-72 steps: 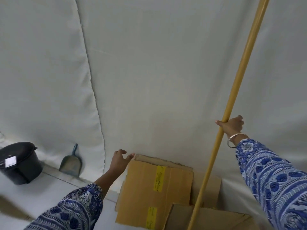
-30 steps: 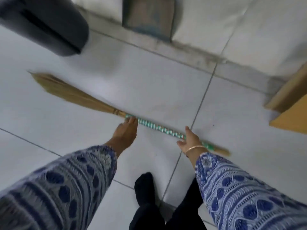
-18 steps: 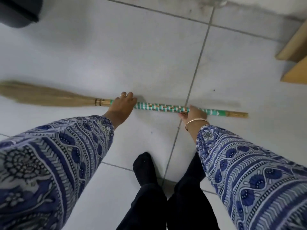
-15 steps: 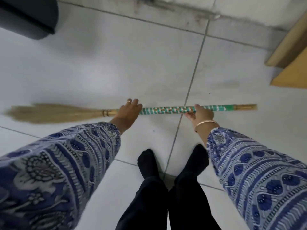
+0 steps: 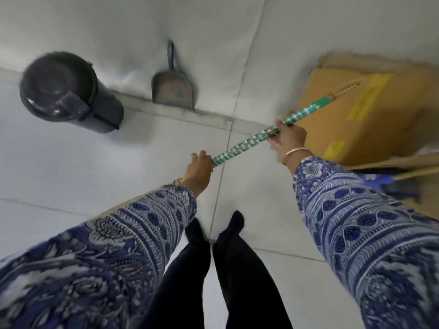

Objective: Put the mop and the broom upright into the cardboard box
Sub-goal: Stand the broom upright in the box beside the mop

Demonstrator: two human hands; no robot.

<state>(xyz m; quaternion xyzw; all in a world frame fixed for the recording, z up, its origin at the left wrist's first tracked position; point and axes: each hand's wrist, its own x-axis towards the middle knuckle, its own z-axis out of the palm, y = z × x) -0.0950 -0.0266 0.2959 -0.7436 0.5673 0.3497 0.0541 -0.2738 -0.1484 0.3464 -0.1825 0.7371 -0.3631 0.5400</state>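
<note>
The broom (image 5: 247, 143) has a green-and-white wrapped handle and is off the floor, slanting up to the right. My left hand (image 5: 198, 170) grips the handle near its lower part; my right hand (image 5: 288, 138) grips it higher up. The handle's end points at the cardboard box (image 5: 370, 115) on the right. The straw bristles are hidden behind my left sleeve. Inside the box, at the right edge, I see the mop (image 5: 403, 184) with a yellowish pole and blue head.
A dark lidded bin (image 5: 69, 91) stands by the wall at the left. A blue dustpan (image 5: 172, 87) leans against the wall between bin and box. My two legs (image 5: 213, 269) stand on the white tiled floor.
The broom lay flat on the floor under both hands; now both hands have lifted it and swung its handle end toward the box. The view has tilted up to show the wall.
</note>
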